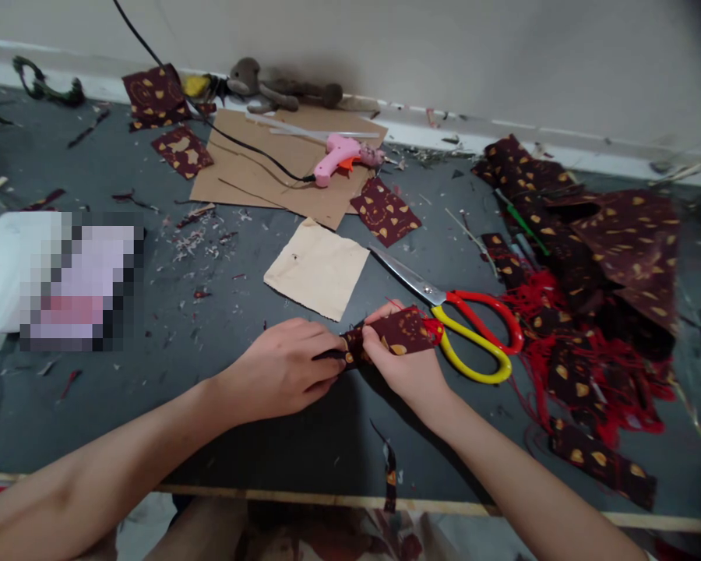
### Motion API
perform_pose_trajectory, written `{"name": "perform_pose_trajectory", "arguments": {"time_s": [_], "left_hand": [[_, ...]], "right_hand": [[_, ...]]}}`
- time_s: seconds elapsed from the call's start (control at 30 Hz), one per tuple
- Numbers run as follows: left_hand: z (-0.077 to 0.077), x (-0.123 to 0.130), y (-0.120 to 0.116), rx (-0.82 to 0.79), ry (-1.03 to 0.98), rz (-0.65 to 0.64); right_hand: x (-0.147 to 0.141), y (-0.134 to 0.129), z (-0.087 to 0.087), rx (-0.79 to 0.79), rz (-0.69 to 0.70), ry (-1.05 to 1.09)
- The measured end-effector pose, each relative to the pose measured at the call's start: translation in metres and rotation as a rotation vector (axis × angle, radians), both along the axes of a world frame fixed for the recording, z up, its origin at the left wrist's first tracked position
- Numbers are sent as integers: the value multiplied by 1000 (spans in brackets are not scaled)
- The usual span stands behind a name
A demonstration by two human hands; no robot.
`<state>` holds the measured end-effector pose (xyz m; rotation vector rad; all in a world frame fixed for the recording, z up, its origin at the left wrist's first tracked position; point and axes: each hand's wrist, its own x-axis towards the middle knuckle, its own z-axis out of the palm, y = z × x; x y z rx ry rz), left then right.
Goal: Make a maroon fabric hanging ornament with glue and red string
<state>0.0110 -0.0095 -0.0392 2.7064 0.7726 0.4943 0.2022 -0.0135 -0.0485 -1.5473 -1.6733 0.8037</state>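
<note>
A maroon fabric piece [406, 329] with a yellow leaf-like print lies between my two hands, just above the table's front half. My left hand [295, 362] is closed on its left end, fingers bent over a narrow dark part. My right hand [400, 362] pinches the wider part, thumb on top and fingers behind. Red threads [435, 329] stick out at the fabric's right end. Scissors [473, 331] with one red and one yellow handle rest just right of my right hand. A cream cloth square [317, 269] lies flat beyond my hands.
A pink glue gun [336, 160] with a black cord rests on cardboard [234, 167] near the wall. Maroon fabric [631, 241] and tangled red thread [613, 389] pile up at right. At left are a blurred phone-like object [87, 280] and a white item [17, 265]. Scraps litter the table.
</note>
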Motion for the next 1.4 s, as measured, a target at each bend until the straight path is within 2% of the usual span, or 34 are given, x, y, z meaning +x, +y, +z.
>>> {"name": "perform_pose_trajectory", "arguments": {"time_s": [0.13, 0.57, 0.83, 1.27, 1.33, 1.4], "left_hand": [[0, 0, 0, 15, -1, -1], [0, 0, 0, 27, 20, -4], [0, 0, 0, 30, 13, 0], [1, 0, -1, 1, 5, -1], [0, -1, -1, -6, 3, -1], [1, -1, -1, -15, 2, 4]], "right_hand": [[2, -1, -2, 73, 5, 22], [2, -6, 0, 92, 32, -28], [2, -9, 0, 30, 18, -37], [0, -13, -1, -22, 81, 7], [0, -9, 2, -40, 66, 57], [8, 0, 10, -106, -7, 259]]}}
